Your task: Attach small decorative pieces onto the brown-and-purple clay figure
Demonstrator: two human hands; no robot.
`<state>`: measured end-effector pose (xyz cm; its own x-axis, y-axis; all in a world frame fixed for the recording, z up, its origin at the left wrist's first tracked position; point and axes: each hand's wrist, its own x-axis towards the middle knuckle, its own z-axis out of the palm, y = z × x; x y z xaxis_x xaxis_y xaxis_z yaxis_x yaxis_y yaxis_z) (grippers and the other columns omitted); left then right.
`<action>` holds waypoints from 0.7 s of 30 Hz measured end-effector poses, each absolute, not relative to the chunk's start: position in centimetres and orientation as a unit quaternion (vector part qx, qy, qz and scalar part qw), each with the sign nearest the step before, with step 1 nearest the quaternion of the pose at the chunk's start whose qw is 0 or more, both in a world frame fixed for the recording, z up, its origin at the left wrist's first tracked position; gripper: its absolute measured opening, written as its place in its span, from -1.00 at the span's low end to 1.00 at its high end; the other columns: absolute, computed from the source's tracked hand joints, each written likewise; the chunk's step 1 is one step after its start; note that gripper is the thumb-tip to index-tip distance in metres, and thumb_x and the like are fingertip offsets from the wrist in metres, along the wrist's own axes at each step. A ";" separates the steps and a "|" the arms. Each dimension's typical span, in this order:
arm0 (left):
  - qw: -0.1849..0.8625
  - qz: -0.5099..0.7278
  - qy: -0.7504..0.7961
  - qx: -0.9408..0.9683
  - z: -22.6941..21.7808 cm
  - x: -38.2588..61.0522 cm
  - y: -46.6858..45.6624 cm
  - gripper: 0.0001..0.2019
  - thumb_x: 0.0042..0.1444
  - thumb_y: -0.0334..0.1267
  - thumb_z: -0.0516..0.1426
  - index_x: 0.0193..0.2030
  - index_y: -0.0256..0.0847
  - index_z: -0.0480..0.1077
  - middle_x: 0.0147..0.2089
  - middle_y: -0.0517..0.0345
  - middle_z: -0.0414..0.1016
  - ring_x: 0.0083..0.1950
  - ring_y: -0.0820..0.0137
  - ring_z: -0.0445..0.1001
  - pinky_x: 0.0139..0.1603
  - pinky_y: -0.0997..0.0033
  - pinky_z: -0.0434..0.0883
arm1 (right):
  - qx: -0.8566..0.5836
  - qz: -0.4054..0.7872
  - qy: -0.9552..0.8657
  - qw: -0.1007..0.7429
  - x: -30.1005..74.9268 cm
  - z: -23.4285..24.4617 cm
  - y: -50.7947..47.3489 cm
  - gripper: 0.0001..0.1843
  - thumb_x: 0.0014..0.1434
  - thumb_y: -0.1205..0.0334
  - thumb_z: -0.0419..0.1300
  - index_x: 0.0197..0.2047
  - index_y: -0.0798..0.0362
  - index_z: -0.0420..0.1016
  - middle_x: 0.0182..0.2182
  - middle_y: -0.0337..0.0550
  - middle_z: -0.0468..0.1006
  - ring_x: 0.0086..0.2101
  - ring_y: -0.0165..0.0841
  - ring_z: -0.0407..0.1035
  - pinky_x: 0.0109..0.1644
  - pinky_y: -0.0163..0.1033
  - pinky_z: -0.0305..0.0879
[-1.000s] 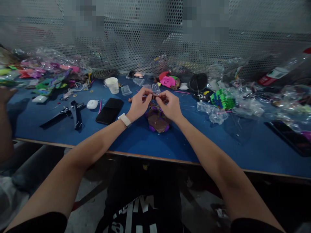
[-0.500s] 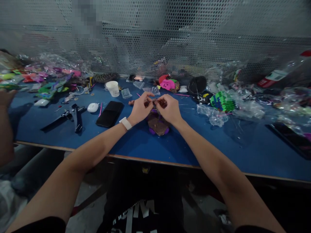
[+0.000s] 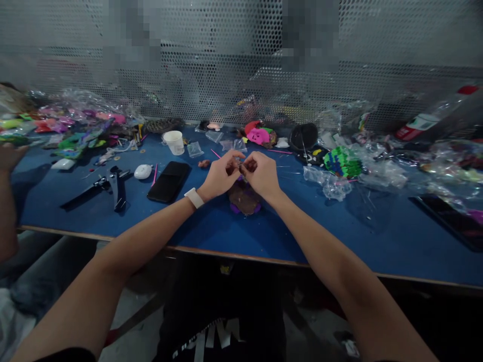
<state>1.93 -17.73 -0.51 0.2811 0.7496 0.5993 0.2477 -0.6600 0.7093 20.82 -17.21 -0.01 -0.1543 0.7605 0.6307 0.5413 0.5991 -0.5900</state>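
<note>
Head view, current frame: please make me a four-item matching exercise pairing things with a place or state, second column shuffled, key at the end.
Column one
1. left hand
2. brown-and-purple piece
3. white cup
4. bottle

Column two
A. beyond the black case, on the person's left
B. a white band at its wrist
C. topped by a red cap, toward the right edge
D. on the blue table, partly hidden by the right hand

Right pairs: 1-B, 2-D, 3-A, 4-C.
</note>
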 end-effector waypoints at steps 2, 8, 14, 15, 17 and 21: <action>0.240 0.504 0.336 0.759 -0.4 2.0 -17.8 -0.61 0.22 -0.53 0.17 0.14 -0.13 0.49 -0.29 0.26 0.53 -0.31 0.45 0.52 -0.22 0.45 0.48 | -0.438 0.114 -0.743 0.493 20.9 -0.1 -17.1 -0.83 0.16 0.30 0.36 -0.35 -0.08 0.43 -0.37 -0.19 0.57 -0.38 -0.24 0.42 -0.22 -0.07 0.38; 0.207 0.480 0.368 0.769 -0.3 1.6 -17.5 -0.68 0.26 -0.49 0.19 0.12 -0.15 0.49 -0.27 0.27 0.57 -0.37 0.47 0.51 -0.25 0.46 0.44 | -0.447 0.220 -0.714 0.492 20.9 -0.2 -16.9 -0.85 0.16 0.15 0.40 -0.34 -0.06 0.50 -0.48 -0.22 0.59 -0.45 -0.27 0.42 -0.29 -0.10 0.42; 0.195 0.494 0.390 0.752 -0.6 0.9 -16.6 -0.70 0.23 -0.52 0.20 0.04 -0.14 0.53 -0.24 0.24 0.58 -0.38 0.48 0.50 -0.30 0.44 0.40 | -0.413 0.315 -0.695 0.497 20.7 -0.5 -16.6 -0.74 0.17 -0.02 0.45 -0.23 -0.01 0.67 -0.27 -0.08 0.76 -0.31 -0.20 0.60 -0.18 -0.05 0.56; 0.206 0.501 0.393 0.743 -0.6 0.8 -16.4 -0.72 0.24 -0.51 0.20 0.03 -0.14 0.53 -0.24 0.23 0.58 -0.38 0.48 0.50 -0.30 0.44 0.41 | -0.407 0.322 -0.697 0.495 20.7 -0.5 -16.6 -0.73 0.17 -0.01 0.45 -0.18 -0.01 0.71 -0.21 -0.06 0.79 -0.26 -0.18 0.63 -0.14 -0.03 0.59; 0.245 0.514 0.390 0.724 -0.8 0.5 -15.9 -0.74 0.26 -0.51 0.19 0.01 -0.13 0.52 -0.24 0.23 0.57 -0.39 0.48 0.51 -0.32 0.44 0.43 | -0.400 0.319 -0.705 0.491 20.8 -0.5 -16.6 -0.74 0.18 0.04 0.43 -0.12 -0.01 0.75 -0.12 -0.04 0.82 -0.18 -0.14 0.68 -0.04 0.02 0.63; 0.339 0.514 0.353 0.705 -0.8 0.3 -15.4 -0.76 0.28 -0.49 0.18 0.00 -0.10 0.49 -0.28 0.24 0.53 -0.45 0.49 0.47 -0.36 0.44 0.48 | -0.393 0.293 -0.723 0.486 21.1 -0.4 -16.6 -0.75 0.22 0.07 0.40 -0.09 -0.01 0.75 -0.10 -0.02 0.82 -0.18 -0.11 0.71 0.00 0.07 0.63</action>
